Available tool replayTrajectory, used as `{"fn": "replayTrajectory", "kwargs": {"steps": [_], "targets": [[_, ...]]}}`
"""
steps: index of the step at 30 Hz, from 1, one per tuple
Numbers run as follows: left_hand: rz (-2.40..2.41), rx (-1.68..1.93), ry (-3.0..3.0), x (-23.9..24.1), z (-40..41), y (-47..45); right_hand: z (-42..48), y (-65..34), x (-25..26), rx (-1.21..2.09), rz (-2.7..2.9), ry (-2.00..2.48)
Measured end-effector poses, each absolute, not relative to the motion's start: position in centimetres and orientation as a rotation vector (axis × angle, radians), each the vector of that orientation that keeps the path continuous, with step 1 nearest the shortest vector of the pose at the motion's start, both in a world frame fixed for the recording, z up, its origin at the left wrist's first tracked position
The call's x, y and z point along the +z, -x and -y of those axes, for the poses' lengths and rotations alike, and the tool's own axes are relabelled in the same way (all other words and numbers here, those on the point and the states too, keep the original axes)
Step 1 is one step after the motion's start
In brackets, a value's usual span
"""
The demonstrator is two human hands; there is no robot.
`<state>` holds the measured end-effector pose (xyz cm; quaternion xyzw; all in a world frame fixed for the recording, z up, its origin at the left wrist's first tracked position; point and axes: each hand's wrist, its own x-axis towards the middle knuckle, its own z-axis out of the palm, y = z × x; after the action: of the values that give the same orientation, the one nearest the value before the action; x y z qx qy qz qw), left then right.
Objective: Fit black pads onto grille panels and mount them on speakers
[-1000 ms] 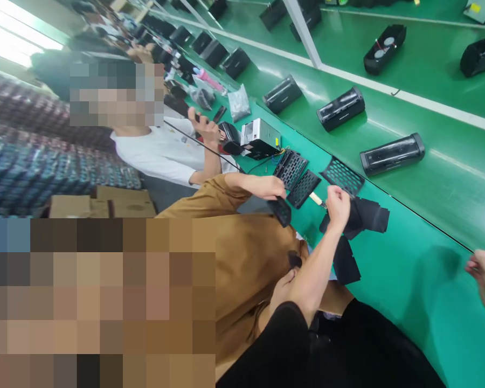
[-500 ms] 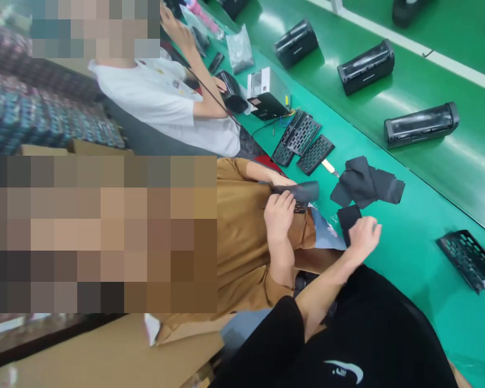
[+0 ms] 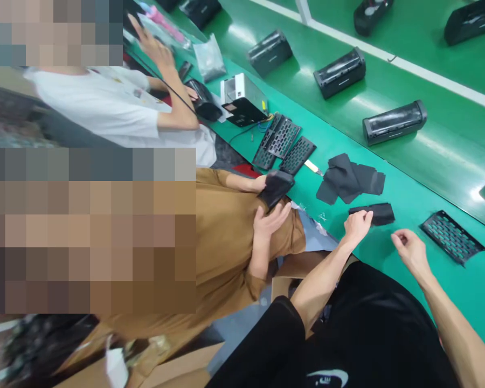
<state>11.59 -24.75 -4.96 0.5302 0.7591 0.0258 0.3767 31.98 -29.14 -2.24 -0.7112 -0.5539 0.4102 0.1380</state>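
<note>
Black sheet (image 3: 383,213): clamped in L hand (image 3: 355,227) fingers, extending R of them above worktop (image 3: 410,206). R hand (image 3: 412,249): fingers curled; can't tell if tips meet. Grille (image 3: 452,238) just R of those. Best held by edges, w/o creasing.

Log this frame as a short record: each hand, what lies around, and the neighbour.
Left hand: pinches a black sheet near one end
Right hand: fingers curled, nothing visibly held; between that sheet and a perforated panel
Table: green, bearing a sheet pile and more perforated panels
Beyond: black units on a green surface
Neighbour in brown: holds a dark part
</note>
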Motion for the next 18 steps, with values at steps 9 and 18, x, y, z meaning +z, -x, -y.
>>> {"fn": "replayTrajectory", "kwargs": {"steps": [9,18], "targets": [[-2.078,0.266,-1.395,-5.3,26.9,-10.1,24.9,-26.1,-4.8,1.182,1.853,2.138],[-2.187,0.205,-1.318,-6.0,27.7,-10.1,23.8,-25.4,-6.3,1.333,1.794,2.132]]}}
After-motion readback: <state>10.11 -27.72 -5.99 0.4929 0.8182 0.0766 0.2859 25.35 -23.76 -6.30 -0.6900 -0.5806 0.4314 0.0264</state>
